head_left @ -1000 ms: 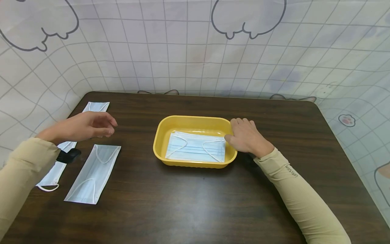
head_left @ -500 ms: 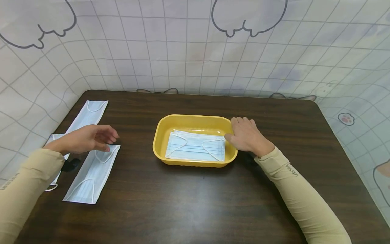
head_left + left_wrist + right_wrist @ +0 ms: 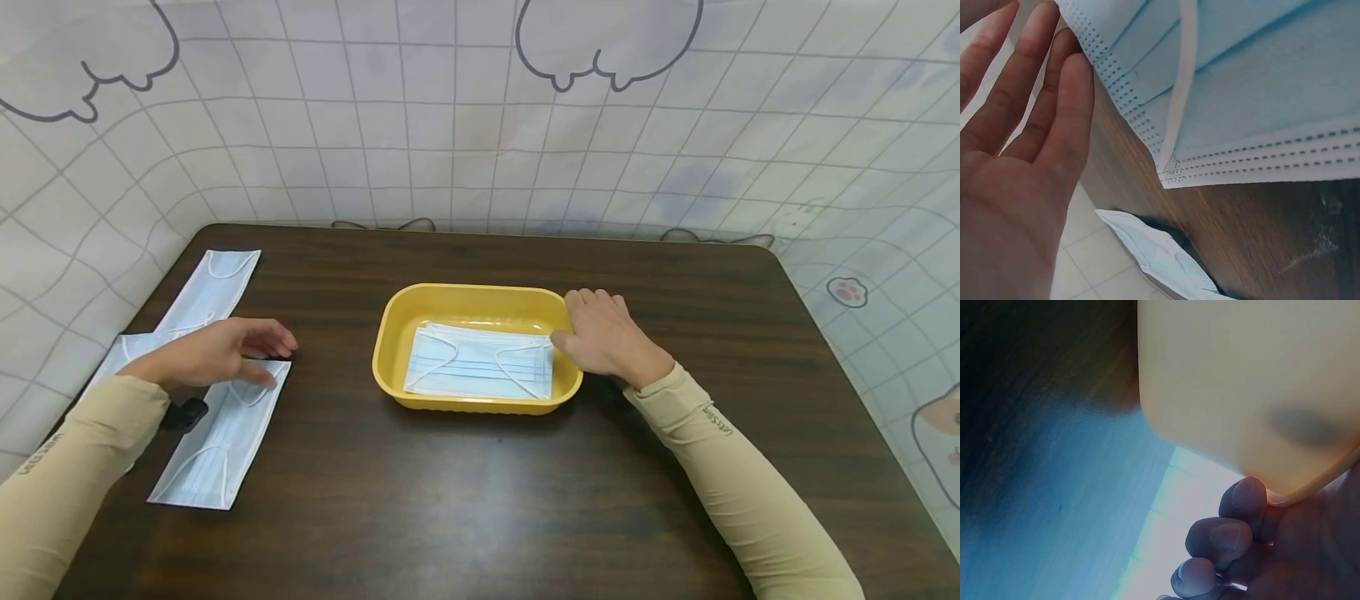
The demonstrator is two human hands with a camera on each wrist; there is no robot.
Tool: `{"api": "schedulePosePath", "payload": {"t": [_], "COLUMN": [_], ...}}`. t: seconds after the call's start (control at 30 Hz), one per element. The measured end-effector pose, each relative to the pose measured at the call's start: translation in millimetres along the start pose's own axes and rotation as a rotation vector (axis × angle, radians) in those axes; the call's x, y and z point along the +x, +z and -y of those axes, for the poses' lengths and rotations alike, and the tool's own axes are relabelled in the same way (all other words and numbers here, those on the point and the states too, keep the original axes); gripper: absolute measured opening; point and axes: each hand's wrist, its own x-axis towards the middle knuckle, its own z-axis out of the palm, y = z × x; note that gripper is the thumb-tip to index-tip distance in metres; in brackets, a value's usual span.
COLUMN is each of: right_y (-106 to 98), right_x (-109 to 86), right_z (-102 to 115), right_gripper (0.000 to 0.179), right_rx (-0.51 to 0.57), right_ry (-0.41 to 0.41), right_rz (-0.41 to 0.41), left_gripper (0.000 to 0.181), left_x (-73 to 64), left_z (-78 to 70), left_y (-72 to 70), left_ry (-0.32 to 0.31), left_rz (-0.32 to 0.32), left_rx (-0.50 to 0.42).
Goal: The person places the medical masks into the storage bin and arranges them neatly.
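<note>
My left hand (image 3: 217, 350) is over the far end of a pale blue face mask (image 3: 210, 450) lying lengthwise at the left. In the left wrist view its fingers extend loosely, tips right at the pleated edge of the mask (image 3: 1260, 81). My right hand (image 3: 611, 337) grips the right rim of a yellow plastic basin (image 3: 450, 403), thumb inside. From the right wrist camera, curled fingers (image 3: 1225, 537) show under the rim of the basin (image 3: 1229, 381). Several stacked masks (image 3: 480, 362) lie flat in the basin, ear loops on top.
Another mask (image 3: 213, 287) lies farther back on the left of the dark wood table (image 3: 480, 508). One more mask (image 3: 120, 354) is partly hidden under my left wrist. A grid-patterned cloth (image 3: 420, 125) hangs behind the table.
My left hand has come nearer and lower, from beside the far mask to the far end of the near one. My right hand keeps its grip on the basin.
</note>
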Motion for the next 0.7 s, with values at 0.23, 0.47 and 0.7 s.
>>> {"api": "schedulePosePath", "payload": {"t": [0.23,0.47,0.7], "right_y": [-0.5,-0.2,0.2], "right_x": [-0.1,-0.5,-0.7], "right_z": [1.0,0.7,0.4], "right_gripper": [0.041,0.040,0.038], "right_rx": [-0.003,0.000,0.001], "right_ry": [0.001,0.001,0.002], "right_rz": [0.002,-0.005,-0.008], "left_gripper": [0.046,0.043,0.026], "left_x": [1.0,3.2,3.7], "left_z": [1.6,3.4,4.6], "left_y": [2.8,3.8,2.9], "left_ry": [0.013,-0.011,-0.024], "left_rz": [-0.003,0.000,0.019], "left_rx": [0.024,0.025,0.036]}}
